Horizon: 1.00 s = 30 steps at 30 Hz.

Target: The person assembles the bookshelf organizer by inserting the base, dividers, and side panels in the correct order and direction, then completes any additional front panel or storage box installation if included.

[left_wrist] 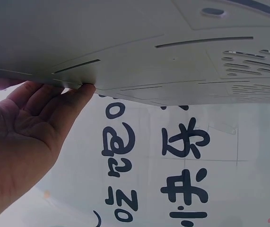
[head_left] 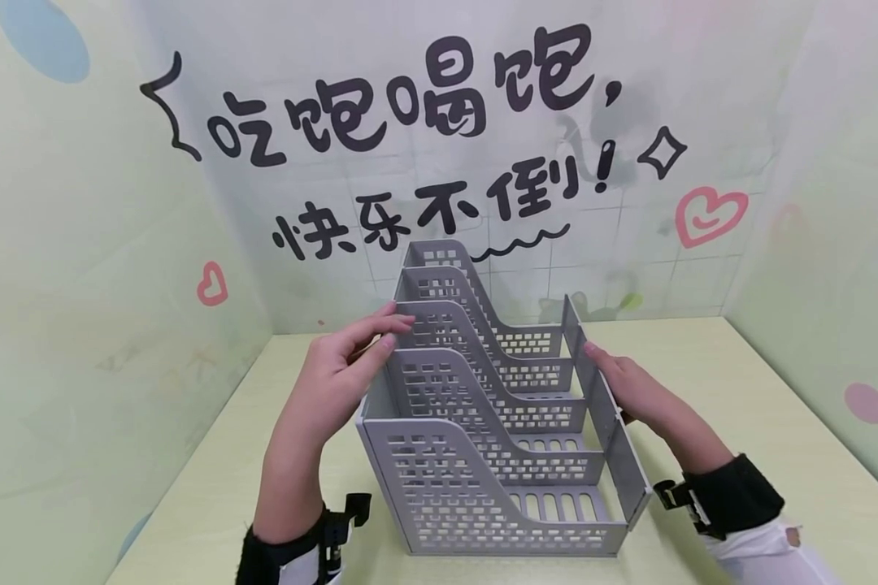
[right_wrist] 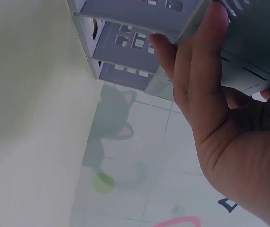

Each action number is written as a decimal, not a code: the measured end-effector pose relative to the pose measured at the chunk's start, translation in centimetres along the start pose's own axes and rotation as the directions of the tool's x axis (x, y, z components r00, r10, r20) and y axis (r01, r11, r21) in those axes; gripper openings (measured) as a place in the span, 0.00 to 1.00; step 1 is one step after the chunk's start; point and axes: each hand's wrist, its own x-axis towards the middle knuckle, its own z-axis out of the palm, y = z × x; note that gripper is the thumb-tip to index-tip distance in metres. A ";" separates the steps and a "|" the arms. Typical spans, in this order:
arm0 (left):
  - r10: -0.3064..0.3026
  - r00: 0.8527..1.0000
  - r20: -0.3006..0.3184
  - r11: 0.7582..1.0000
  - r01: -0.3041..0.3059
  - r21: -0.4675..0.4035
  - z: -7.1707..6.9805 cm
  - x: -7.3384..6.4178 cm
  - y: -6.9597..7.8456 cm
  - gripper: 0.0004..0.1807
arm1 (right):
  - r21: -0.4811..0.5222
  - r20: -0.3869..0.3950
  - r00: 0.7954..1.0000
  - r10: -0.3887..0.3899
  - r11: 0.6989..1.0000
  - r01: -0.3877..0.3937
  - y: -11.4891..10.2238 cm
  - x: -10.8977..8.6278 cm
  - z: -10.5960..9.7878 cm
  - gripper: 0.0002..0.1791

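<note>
A grey plastic file organizer (head_left: 424,463) with perforated, stepped dividers stands upright on the table between both hands. At its tall left side, my left hand (head_left: 336,374) grips the top edge, fingers reaching over it and the thumb near the rim. In the left wrist view that side appears as a smooth slotted panel (left_wrist: 125,61), with fingertips at its edge. On the low right side, my right hand (head_left: 632,390) holds the upright end panel (head_left: 618,463), thumb at its upper edge. The right wrist view shows the fingers bent around this panel, and part of the grip is hidden.
The pale wooden table (head_left: 212,487) extends to both sides of the organizer. Behind it hangs a light backdrop (head_left: 336,292) with large dark lettering and pink hearts. Black wrist straps (head_left: 742,496) with small camera mounts sit on both forearms.
</note>
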 end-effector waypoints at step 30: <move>0.019 1.000 0.016 1.000 -0.019 -0.004 -0.3 0.0 -0.2 0.15 | -0.126 0.156 0.988 0.007 0.992 0.013 1.8 0.7 0.9 0.50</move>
